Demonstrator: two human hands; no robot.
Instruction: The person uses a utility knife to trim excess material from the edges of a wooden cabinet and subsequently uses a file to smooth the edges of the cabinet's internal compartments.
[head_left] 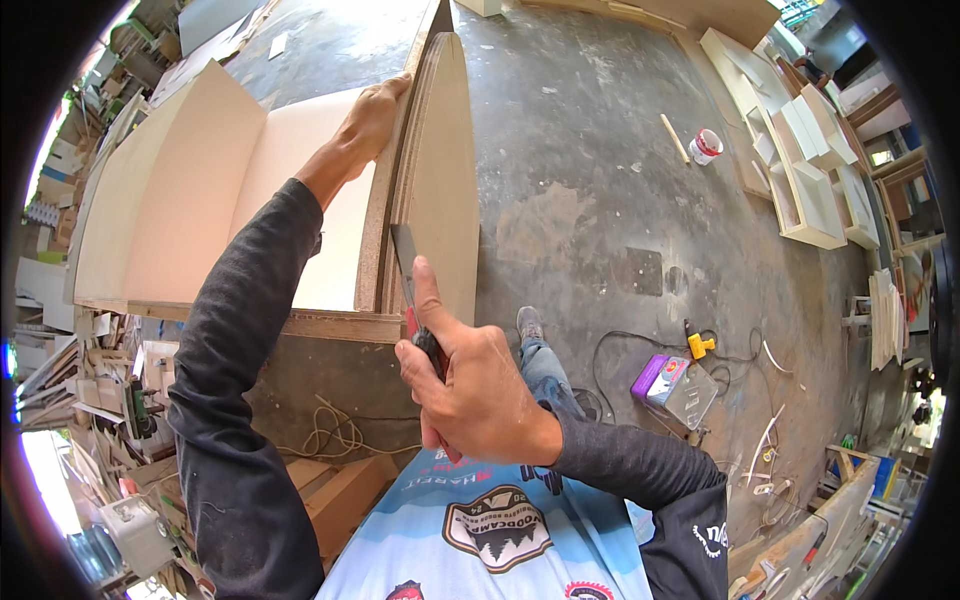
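Knife (405, 262) in hand, a person in a pale blue shirt (420, 530) with dark sleeves works at an open wooden cabinet (195, 190) on a workshop floor (580, 90). The knife stands at the near end of the cabinet's right side, its grey blade pointing away from the wearer, beside the layered edge of a tall pale panel (445, 170); whether blade and wood touch is hard to tell.

The right hand (480, 385) is closed around the red and black handle, one finger stretched out alongside the blade. Farther along, the left hand (368, 125) rests on the upper edge of the cabinet's side, its fingertips partly hidden, so one cannot tell whether it is clamped there.

To the right, a purple box (658, 378) lies beside a clear container (692, 397), near a yellow tool (701, 346) and a black cord (612, 337). Farther off, a red and white tub (706, 147) stands near a thin stick (675, 138), with pale shelf units (795, 190) beyond. Cardboard boxes (345, 500) sit below the cabinet, near a coiled tan cord (335, 437).
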